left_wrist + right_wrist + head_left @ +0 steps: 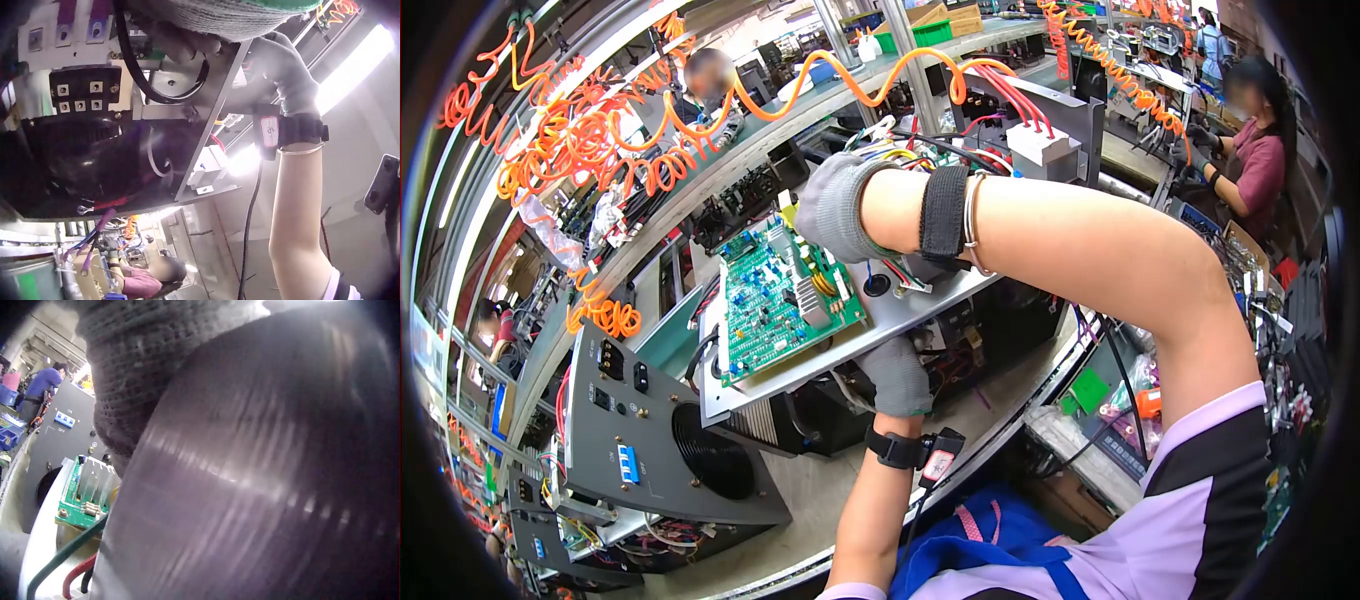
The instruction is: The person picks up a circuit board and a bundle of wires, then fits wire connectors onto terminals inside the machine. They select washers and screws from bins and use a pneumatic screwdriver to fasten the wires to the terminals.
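Note:
My right hand [835, 210], in a grey knit glove, is over the far right edge of a green circuit board [775, 300] on a tilted metal plate [930, 300]. Its fingertips are hidden behind the glove's back; bundled wires [900, 155] lie just beyond. Below the plate's near edge is my left hand [895, 378], also gloved, its fingers mostly out of sight underneath. In the left wrist view, its fingertips [181, 47] are beside a looped black cable [140, 84]. The right wrist view shows the knit glove [144, 369] and a large blurred shiny surface [250, 487].
A dark panel with a blue breaker switch [628, 463] and a coil of black cable [713, 450] stands at left. Orange coiled hoses [850, 85] hang across the top. A grey-white block with red wires [1043, 155] is at the back. Another person [1255, 150] works at far right.

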A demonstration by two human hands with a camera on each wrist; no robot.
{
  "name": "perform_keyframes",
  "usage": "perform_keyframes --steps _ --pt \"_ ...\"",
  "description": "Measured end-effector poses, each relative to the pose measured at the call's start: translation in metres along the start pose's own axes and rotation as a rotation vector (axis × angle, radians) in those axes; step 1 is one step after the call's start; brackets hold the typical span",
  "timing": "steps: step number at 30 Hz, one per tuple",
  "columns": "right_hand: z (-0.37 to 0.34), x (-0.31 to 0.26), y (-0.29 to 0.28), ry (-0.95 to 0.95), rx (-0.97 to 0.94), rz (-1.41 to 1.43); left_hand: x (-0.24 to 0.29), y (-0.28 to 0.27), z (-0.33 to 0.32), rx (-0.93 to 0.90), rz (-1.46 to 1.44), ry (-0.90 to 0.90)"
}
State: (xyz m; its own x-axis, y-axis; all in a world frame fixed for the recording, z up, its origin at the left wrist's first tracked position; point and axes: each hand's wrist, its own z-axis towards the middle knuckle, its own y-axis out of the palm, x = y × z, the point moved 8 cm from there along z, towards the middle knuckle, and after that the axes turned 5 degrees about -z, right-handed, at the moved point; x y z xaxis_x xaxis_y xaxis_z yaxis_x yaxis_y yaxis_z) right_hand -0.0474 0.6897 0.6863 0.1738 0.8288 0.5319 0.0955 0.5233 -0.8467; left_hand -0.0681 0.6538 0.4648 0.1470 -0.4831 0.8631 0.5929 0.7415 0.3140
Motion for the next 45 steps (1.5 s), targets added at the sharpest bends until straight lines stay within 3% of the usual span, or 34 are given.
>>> perform_keyframes --steps 3,6,9,12,15,17,19,21,24,27,29,31,34,36,39,45 --pt "0.002 -0.001 0.003 -0.011 0.034 0.000 -0.001 0.004 -0.005 -0.083 -0.049 -0.308" --pt "0.001 0.000 0.001 0.002 0.020 0.000 0.015 0.007 -0.007 -0.177 0.067 -0.276" --pt "0.004 0.002 0.003 0.019 0.028 0.010 0.031 0.015 -0.011 -0.146 -0.050 -0.355" --pt "0.005 0.002 0.004 0.008 0.038 0.029 0.019 0.009 -0.011 -0.206 0.075 -0.429" --pt "0.003 0.001 0.003 0.007 0.024 0.018 0.031 0.010 -0.012 -0.183 0.134 -0.374" --pt "0.005 0.002 0.004 0.016 0.008 0.004 0.000 -0.002 -0.001 -0.250 0.376 -0.067" --pt "0.003 0.001 0.002 0.029 -0.059 -0.035 -0.002 -0.001 -0.001 -0.245 0.346 -0.032" --pt "0.004 0.002 0.004 0.020 -0.012 -0.001 0.018 0.010 -0.012 -0.165 0.054 -0.278" --pt "0.003 0.001 0.005 -0.003 0.068 0.010 0.018 0.007 -0.010 -0.112 -0.085 -0.272" --pt "0.005 0.002 0.004 0.023 0.041 0.030 0.023 0.010 -0.010 -0.096 -0.116 -0.098" --pt "0.002 0.003 0.001 0.014 0.020 0.041 0.012 0.007 -0.008 -0.171 0.352 0.193" --pt "0.002 0.002 0.002 0.016 -0.003 0.031 0.003 0.003 -0.009 -0.172 0.521 0.272" --pt "0.001 0.002 0.003 0.025 0.005 0.013 -0.004 -0.004 -0.005 -0.072 0.138 -0.009" --pt "0.000 0.003 0.002 0.025 0.010 0.008 0.015 0.011 -0.014 -0.006 -0.360 -0.327" --pt "0.001 0.004 0.003 0.014 0.091 0.019 0.006 0.010 -0.015 0.043 -0.395 -0.457" --pt "0.000 0.003 0.001 0.031 0.062 0.003 0.001 0.007 -0.007 -0.023 -0.304 -0.199"
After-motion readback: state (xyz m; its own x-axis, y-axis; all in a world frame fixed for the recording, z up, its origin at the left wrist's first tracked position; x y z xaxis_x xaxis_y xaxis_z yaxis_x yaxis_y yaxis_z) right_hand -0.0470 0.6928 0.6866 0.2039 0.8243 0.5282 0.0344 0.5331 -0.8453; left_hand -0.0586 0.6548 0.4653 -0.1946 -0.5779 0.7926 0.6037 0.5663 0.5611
